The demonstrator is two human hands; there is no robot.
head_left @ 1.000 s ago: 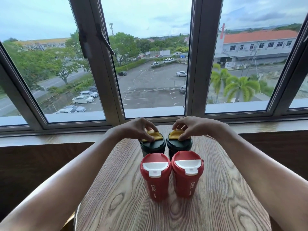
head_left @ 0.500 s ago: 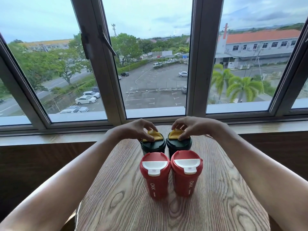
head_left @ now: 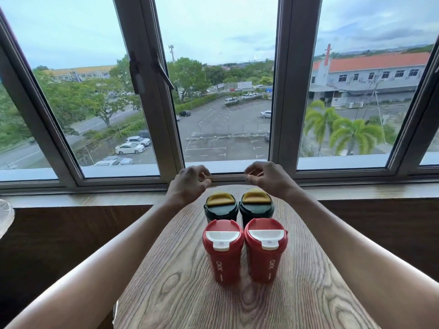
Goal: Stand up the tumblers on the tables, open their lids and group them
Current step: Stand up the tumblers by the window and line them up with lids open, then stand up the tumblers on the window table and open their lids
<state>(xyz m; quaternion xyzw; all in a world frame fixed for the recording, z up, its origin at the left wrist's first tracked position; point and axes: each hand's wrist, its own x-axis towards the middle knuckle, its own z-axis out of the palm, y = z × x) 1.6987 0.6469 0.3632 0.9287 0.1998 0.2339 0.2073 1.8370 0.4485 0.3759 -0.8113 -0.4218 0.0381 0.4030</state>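
Head view: four upright tumblers (head_left: 244, 236), contents hidden.

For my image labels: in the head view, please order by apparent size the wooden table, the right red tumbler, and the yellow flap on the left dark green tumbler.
1. Wooden table
2. Right red tumbler, enlarged by nearness to the camera
3. Yellow flap on the left dark green tumbler

An upper-floor room, perhaps a café or office lounge: a wood-grain table (head_left: 180, 293) stands against a wide framed window (head_left: 225, 91) that overlooks a car park (head_left: 225, 129), trees and low buildings below.
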